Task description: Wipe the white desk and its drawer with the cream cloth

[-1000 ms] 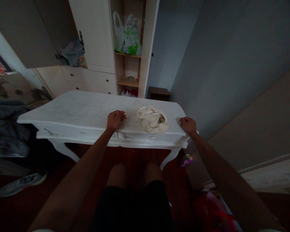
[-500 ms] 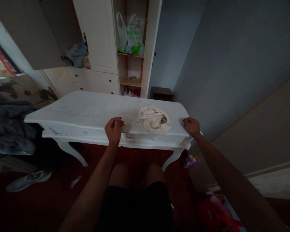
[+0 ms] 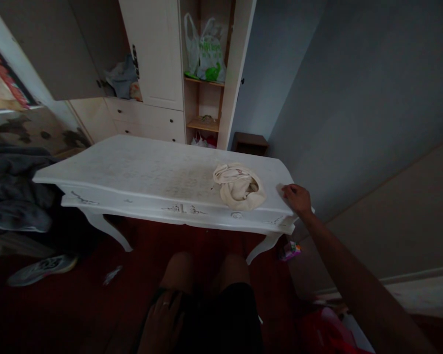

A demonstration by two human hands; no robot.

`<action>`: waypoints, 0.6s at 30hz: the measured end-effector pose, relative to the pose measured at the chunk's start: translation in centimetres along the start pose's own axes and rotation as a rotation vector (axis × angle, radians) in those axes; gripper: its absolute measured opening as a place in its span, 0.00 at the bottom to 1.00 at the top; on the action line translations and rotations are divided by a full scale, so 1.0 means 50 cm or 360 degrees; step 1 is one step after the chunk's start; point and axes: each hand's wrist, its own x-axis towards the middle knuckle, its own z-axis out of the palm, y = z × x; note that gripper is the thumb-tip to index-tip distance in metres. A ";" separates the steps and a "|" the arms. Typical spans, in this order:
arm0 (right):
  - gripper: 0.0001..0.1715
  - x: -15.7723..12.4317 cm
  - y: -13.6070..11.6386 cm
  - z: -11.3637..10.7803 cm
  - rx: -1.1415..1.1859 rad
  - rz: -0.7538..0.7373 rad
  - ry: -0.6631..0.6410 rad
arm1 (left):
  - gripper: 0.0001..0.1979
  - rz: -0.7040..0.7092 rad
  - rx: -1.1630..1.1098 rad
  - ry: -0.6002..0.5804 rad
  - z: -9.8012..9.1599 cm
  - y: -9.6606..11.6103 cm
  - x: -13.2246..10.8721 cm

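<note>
A white carved table (image 3: 140,169) stands in front of me. A crumpled cream cloth (image 3: 239,186) lies on its right part. My right hand (image 3: 297,198) rests on the table's right front corner, fingers curled over the edge, a little right of the cloth. My left hand (image 3: 163,322) lies low on my left thigh against my dark shorts, fingers flat and apart, holding nothing.
A cream wardrobe (image 3: 158,59) with open shelves and plastic bags (image 3: 205,49) stands behind the table. A small dark stool (image 3: 249,143) is at the wall. Grey bedding (image 3: 11,187) lies left, a shoe (image 3: 40,268) on the red floor, a red bag (image 3: 328,334) at my right.
My left hand has left the table's front edge and dropped to my thigh. My right hand stays on the table corner. The view has shifted slightly right.
</note>
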 end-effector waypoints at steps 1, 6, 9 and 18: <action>0.18 0.000 0.000 0.000 0.0000 0.0002 0.0004 | 0.23 -0.0028 0.0077 -0.0038 0.004 -0.012 -0.007; 0.18 -0.001 -0.003 -0.001 0.0009 0.0024 0.0003 | 0.25 -0.0139 0.0141 -0.0054 -0.026 -0.020 -0.001; 0.18 -0.002 -0.006 -0.002 -0.0003 0.0032 0.0018 | 0.25 -0.0214 0.0060 -0.0051 -0.036 -0.019 -0.001; 0.17 -0.001 -0.003 0.000 -0.0002 0.0060 -0.0005 | 0.24 -0.0076 -0.0068 0.0093 0.007 -0.058 0.006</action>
